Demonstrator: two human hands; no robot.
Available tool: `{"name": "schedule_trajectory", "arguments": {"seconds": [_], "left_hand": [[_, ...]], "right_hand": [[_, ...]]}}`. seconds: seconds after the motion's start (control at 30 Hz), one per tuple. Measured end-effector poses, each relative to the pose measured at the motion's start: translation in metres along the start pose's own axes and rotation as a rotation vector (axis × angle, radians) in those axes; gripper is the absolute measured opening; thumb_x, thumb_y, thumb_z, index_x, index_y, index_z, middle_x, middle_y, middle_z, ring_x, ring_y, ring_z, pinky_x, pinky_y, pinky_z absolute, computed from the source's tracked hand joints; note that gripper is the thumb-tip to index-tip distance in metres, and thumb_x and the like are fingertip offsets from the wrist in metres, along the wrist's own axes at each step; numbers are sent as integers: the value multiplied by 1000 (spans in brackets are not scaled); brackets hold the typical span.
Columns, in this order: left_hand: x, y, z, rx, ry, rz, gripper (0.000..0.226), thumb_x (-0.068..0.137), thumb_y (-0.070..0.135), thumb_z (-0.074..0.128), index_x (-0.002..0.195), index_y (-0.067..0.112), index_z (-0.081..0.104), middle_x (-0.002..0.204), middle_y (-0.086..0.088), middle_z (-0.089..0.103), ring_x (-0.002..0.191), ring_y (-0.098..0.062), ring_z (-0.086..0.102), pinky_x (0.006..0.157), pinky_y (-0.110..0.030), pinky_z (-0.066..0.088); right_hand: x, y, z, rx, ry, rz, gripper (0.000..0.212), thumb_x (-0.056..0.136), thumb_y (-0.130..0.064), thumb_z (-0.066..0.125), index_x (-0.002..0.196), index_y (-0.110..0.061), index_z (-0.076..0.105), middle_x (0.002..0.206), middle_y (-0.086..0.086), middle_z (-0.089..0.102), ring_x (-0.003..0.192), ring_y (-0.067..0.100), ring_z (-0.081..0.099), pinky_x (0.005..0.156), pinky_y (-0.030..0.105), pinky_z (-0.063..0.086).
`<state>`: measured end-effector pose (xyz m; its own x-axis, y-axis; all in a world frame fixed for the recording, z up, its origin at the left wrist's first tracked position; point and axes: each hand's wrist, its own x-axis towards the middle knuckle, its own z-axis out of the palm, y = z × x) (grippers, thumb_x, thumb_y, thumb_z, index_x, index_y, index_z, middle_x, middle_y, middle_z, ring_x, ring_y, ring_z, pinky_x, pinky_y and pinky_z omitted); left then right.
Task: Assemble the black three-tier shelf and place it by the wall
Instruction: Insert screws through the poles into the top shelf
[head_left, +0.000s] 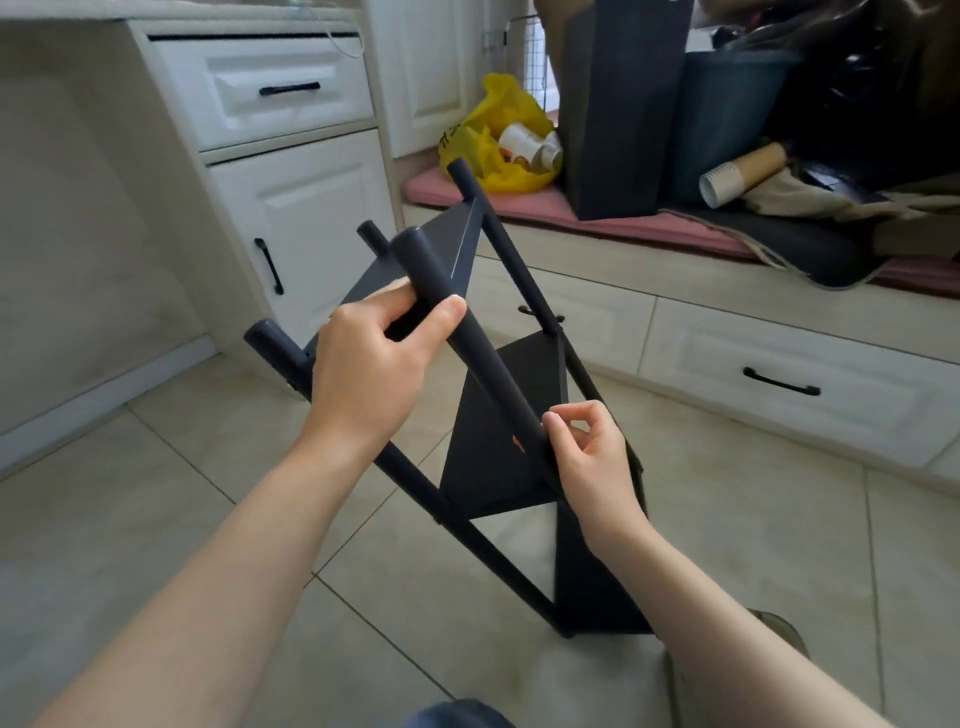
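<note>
On my left is a white cabinet (311, 223), and the shelf (488, 467) leans toward it, tipped over with its low end down on the floor (156, 519). I think I tip it like this so the poles come up close and I can reach them. My left grip (374, 364) is wrapped tight round the top part of one pole (488, 358), thumb on one side and fingers on the other. I hold it there so the pole does not wobble and the shelf does not fall. Three boards sit between the poles, one high, one in the middle and one low, so I think most of the building is done. Further down the same pole is my right grip (592, 457). It is narrow, with the thumb and fingers curled in and pinching the pole. I think I am turning the pole or checking that it is tight, but I cannot see the joint, because my hand hides it. On the right, a seat (623, 228) holds a yellow bag (498, 104) and paper cups (737, 174), well apart from the shelf, so they are not in my way. The shelf is not standing in its place yet.
</note>
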<state>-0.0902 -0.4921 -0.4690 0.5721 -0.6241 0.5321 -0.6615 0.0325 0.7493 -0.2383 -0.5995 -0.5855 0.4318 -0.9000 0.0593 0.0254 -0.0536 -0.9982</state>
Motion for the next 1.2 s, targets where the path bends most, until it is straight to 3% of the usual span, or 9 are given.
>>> {"name": "schedule_trajectory", "arguments": {"seconds": [0.13,0.27,0.33,0.4,0.63,0.77,0.93,1.07,1.2], "left_hand": [[0,-27,-12,-49,18,-73,14,95,40,68,84,34,75,57,15,60,56,2,54,57,-5,40],[-10,-59,-23,-103,14,-167,15,92,47,69,81,55,74,85,2,73,74,4,63,66,-5,48],[-20,-76,-26,-123,-3,-253,11,89,52,70,83,61,72,90,7,76,86,6,66,73,-15,53],[-35,-93,-24,-169,-10,-343,9,85,55,70,87,63,71,92,21,76,94,12,66,80,-18,46],[-105,-146,19,-367,85,-672,25,63,54,78,85,42,80,97,16,78,92,9,69,77,-14,46],[-138,-175,44,-451,85,-795,46,53,49,84,94,28,80,96,10,79,89,6,71,72,-11,47],[-167,-202,64,-527,46,-950,51,46,45,88,95,32,82,100,4,79,96,-4,73,81,-23,46],[-186,-215,76,-559,21,-1002,58,49,39,90,104,26,81,108,1,78,104,-8,72,82,-16,53],[-204,-222,86,-597,44,-1049,62,50,33,89,108,18,77,113,-2,77,108,-12,71,82,-13,53]], "right_hand": [[15,1,15,-68,-23,-29,5,99,-23,60,96,-23,56,93,2,69,88,14,71,71,29,57],[26,12,23,-176,-65,-78,6,97,-21,62,95,-23,56,93,-6,66,89,7,68,70,18,56],[29,21,23,-222,-91,-88,8,97,-20,62,95,-24,56,92,-8,66,86,2,67,64,12,53],[32,32,22,-268,-112,-92,10,97,-20,62,94,-26,55,90,-8,66,82,-4,66,62,9,50],[34,85,-5,-455,-172,-24,12,96,-19,63,92,-27,54,80,-9,68,79,-5,67,67,16,52],[33,112,-23,-519,-193,38,13,96,-17,62,91,-24,53,78,-4,71,78,5,70,74,28,57],[26,140,-36,-603,-205,89,14,98,-21,60,92,-30,50,80,-5,71,78,7,69,67,21,53],[17,158,-43,-694,-238,26,18,96,-22,60,91,-34,49,74,-11,68,74,0,66,58,15,51],[7,168,-37,-746,-292,-9,10,95,-28,59,93,-32,50,75,-15,66,71,1,65,61,32,58]]}}
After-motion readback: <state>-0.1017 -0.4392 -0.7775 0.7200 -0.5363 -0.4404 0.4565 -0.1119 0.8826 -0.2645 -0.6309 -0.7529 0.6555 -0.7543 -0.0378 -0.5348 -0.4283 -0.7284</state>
